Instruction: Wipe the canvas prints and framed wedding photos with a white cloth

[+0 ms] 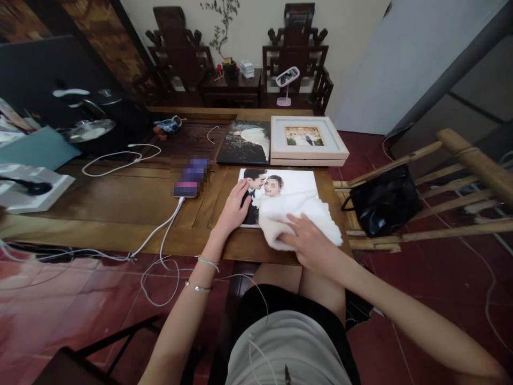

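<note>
**Dark wood table, photo print pinned and wiped at the near edge**

Dark brown wood table (120,198) is seen from above, set on a glossy red tiled floor (48,305). A large wedding photo print (292,187) is laid flat at the table's near right corner, its near edge close to the table rim. The left hand (234,208) is spread flat on the print's left edge, fingers open, nothing gripped. The right hand (306,243) is pressed palm-down on a white cloth (316,219), fingers extended rather than clamped; the cloth is bunched over the print's lower right part and overhangs its right edge.

Behind the print, just apart: a dark photo panel (244,141) and a white framed picture (306,139), side by side. Left of the print, a phone (191,175) is lying with a white cable (160,235) run off the near edge to the floor. More cable is looped further back.

Far left is crowded by a black pot (100,112) and boxes. Bare wood is left between phone and left clutter. On the right, a bamboo rack (441,187) with a black bag (385,200) is butted near the table corner. Carved dark chairs (296,48) are set against the far wall.
</note>
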Demonstrator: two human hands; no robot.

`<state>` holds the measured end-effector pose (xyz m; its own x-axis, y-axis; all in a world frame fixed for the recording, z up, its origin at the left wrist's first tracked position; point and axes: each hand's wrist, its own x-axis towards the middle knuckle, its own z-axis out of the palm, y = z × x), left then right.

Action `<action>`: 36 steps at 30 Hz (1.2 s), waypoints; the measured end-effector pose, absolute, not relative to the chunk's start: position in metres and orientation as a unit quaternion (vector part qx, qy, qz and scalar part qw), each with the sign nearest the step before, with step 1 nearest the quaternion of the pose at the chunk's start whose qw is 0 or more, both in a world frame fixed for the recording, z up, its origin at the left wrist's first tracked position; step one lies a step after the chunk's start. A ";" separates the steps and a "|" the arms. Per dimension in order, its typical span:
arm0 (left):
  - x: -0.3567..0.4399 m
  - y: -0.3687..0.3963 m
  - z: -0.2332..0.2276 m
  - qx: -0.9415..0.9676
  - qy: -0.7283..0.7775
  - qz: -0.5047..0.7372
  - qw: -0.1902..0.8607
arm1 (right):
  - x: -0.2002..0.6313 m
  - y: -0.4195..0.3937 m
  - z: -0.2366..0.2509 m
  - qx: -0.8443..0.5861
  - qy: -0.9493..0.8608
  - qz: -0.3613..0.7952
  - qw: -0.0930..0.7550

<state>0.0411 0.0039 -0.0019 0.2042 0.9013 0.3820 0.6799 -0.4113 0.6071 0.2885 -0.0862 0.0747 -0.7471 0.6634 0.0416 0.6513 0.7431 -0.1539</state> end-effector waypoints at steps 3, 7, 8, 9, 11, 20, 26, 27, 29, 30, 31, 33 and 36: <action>0.041 0.004 -0.002 0.761 0.522 0.353 0.156 | 0.287 -0.103 0.075 -0.346 -0.934 0.074 0.039; 0.040 0.005 -0.003 0.763 0.519 0.353 0.155 | 0.280 -0.074 0.080 -0.369 -0.926 0.066 0.048; 0.040 0.005 -0.004 0.763 0.518 0.353 0.155 | 0.277 -0.061 0.082 -0.377 -0.923 0.060 0.047; 0.040 0.006 -0.004 0.763 0.518 0.354 0.154 | 0.274 -0.046 0.085 -0.386 -0.920 0.057 0.043; 0.039 0.006 -0.005 0.762 0.519 0.356 0.153 | 0.268 -0.016 0.092 -0.400 -0.914 0.058 0.038; 0.038 0.006 -0.005 0.765 0.518 0.353 0.148 | 0.250 0.070 0.110 -0.417 -0.904 0.085 0.038; 0.039 0.006 -0.004 0.763 0.519 0.355 0.152 | 0.256 0.022 0.103 -0.404 -0.911 0.081 0.032; 0.039 0.006 -0.004 0.762 0.519 0.356 0.155 | 0.259 0.006 0.100 -0.401 -0.912 0.079 0.030; 0.040 0.005 -0.003 0.759 0.519 0.359 0.160 | 0.263 -0.029 0.093 -0.398 -0.914 0.065 0.034; 0.040 0.005 -0.002 0.759 0.518 0.359 0.162 | 0.265 -0.047 0.089 -0.387 -0.919 0.064 0.034; 0.040 0.004 -0.002 0.759 0.519 0.358 0.163 | 0.267 -0.063 0.086 -0.372 -0.925 0.065 0.036; 0.041 0.004 -0.001 0.759 0.519 0.358 0.163 | 0.270 -0.088 0.082 -0.352 -0.933 0.067 0.041; 0.041 0.004 -0.001 0.756 0.519 0.364 0.162 | 0.271 -0.099 0.083 -0.343 -0.935 0.075 0.043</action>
